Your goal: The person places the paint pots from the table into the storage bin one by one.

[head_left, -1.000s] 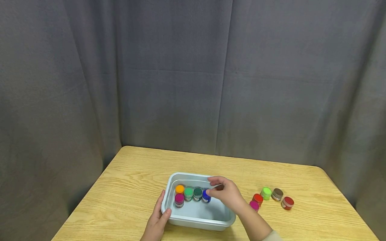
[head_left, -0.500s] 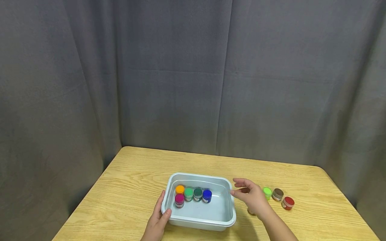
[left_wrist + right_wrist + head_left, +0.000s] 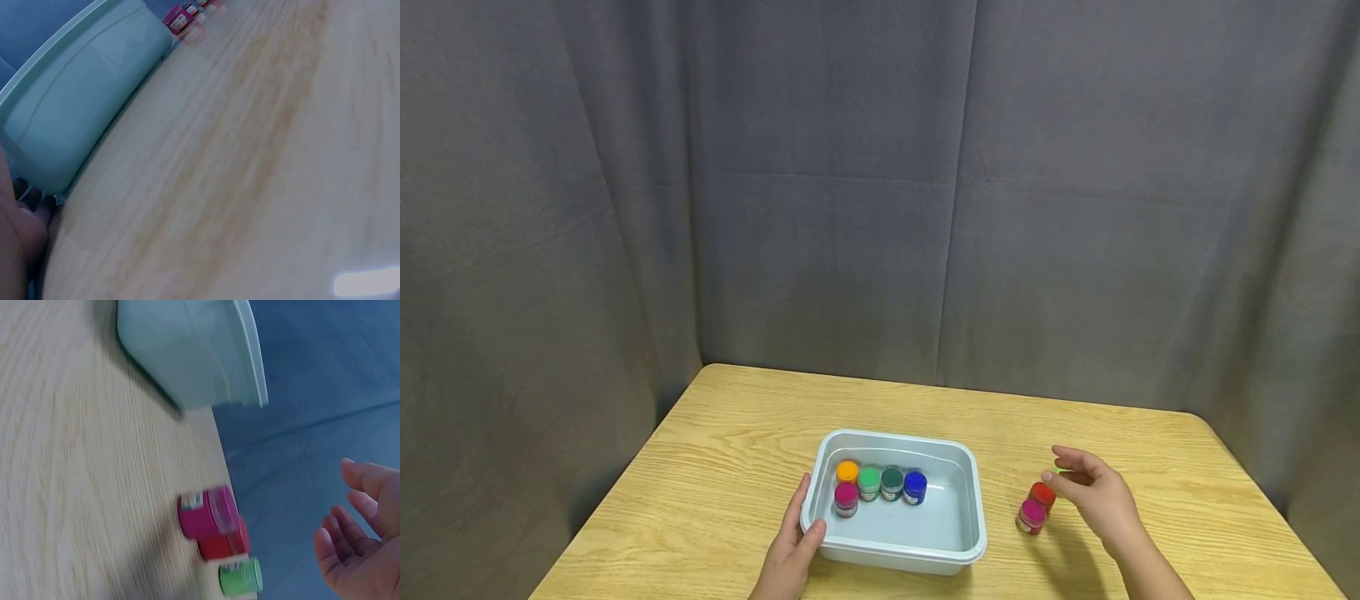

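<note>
My left hand holds the near left corner of a pale blue plastic tub, thumb at the rim and fingers along the side wall. Inside stand several small paint jars: orange, magenta, green, dark green and blue. To the right of the tub, my right hand hovers over the table with relaxed fingers and nothing in them. Nearest to it are a red jar and a second magenta jar. A light green jar shows fully in the right wrist view.
The wooden table has rounded far corners. Grey curtains hang behind it and along both sides. In the head view the right hand covers the spot where the brown and dark red jars stood.
My right hand has moved from above the blue jar in the tub rightward, out over the loose jars. The blue jar stays in the tub. The left hand and tub have not moved.
</note>
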Available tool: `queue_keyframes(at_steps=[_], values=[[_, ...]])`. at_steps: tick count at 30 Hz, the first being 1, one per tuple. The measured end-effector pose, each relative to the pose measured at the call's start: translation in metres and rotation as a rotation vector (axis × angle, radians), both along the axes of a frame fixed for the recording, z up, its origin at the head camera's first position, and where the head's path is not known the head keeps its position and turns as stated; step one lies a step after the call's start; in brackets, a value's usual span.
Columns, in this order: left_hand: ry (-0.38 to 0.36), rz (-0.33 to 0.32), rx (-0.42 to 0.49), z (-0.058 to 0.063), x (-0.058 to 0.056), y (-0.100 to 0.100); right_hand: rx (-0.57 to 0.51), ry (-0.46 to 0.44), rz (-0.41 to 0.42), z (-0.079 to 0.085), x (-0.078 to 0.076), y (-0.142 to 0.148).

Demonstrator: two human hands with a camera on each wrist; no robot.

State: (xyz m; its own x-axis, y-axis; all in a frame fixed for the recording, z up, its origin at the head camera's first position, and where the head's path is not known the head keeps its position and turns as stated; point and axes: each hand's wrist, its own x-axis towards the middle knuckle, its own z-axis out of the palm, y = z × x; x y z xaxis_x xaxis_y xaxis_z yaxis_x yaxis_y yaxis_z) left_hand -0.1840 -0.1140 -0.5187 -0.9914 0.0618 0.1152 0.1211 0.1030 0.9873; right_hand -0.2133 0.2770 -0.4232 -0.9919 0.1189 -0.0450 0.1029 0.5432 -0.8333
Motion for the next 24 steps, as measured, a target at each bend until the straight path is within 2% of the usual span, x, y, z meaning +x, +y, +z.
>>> queue_keyframes(at_steps=[6, 11, 18, 24], values=[[-0.004, 0.003, -0.007, 0.0, 0.001, 0.001, 0.025, -0.028, -0.035, -0.003, 0.0, 0.024], [-0.009, 0.003, -0.019, 0.0, 0.0, 0.001, -0.015, -0.073, -0.069, -0.008, 0.0, 0.046], [0.002, -0.001, -0.007, -0.001, 0.0, 0.001, 0.056, -0.089, -0.107, -0.017, 0.001, 0.07], [0.002, 0.012, -0.013, -0.001, 0.0, 0.001, 0.05, -0.145, -0.113, -0.026, 0.001, 0.082]])
